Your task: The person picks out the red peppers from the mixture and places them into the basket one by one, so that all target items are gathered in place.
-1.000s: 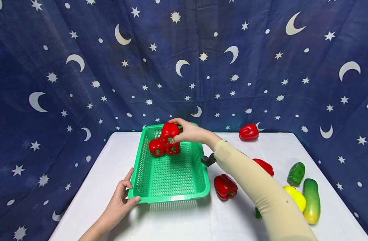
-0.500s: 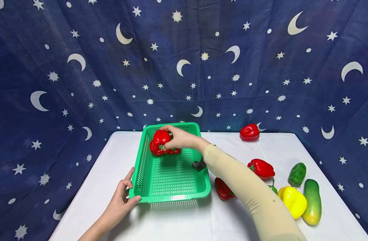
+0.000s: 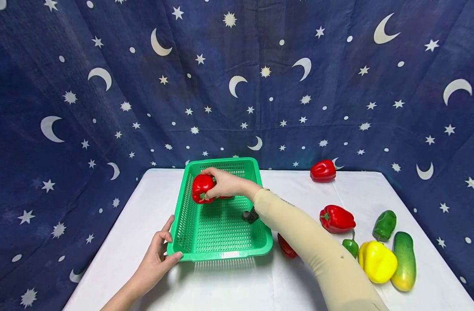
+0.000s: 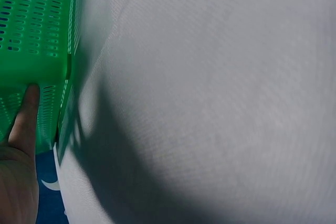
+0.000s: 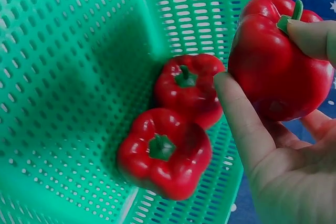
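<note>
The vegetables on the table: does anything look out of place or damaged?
I see no damage. Slightly odd: one red pepper lies alone at the back of the table, apart from the cluster around the yellow pepper.

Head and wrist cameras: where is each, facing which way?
Head: head-worn, facing forward and down at green plastic basket; left hand, right hand show.
Left wrist: wrist-worn, facing white tablecloth and basket; left hand partly shows.
Right wrist: wrist-worn, facing into basket; right hand shows.
Head, right wrist share: held red bell pepper.

Makeshift studio, perhaps: starry blue curtain [image 3: 221,108] hung behind and beside white table [image 3: 237,287].
</note>
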{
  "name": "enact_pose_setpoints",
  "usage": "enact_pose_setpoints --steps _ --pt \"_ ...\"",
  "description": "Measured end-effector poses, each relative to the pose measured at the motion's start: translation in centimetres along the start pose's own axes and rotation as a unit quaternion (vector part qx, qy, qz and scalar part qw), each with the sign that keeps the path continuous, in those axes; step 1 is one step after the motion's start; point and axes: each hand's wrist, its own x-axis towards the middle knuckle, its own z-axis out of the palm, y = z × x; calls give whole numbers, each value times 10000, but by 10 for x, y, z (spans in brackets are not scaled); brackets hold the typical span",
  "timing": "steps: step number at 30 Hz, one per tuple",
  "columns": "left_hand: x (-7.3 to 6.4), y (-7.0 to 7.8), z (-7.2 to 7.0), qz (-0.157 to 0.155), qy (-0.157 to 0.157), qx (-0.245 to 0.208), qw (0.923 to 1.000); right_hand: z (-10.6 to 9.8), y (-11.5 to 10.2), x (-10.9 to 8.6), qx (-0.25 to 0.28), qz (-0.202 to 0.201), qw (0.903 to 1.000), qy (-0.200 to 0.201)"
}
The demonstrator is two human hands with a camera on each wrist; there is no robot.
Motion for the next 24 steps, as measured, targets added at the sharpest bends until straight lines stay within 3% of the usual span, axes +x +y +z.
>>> enact_pose_setpoints --steps 11,24 --pt "0 -1 -1 10 -59 -14 10000 17 10 0 -988 128 9944 -344" --pt "1 -4 -1 129 -118 -107 9998 27 15 -2 -947 563 9918 -654"
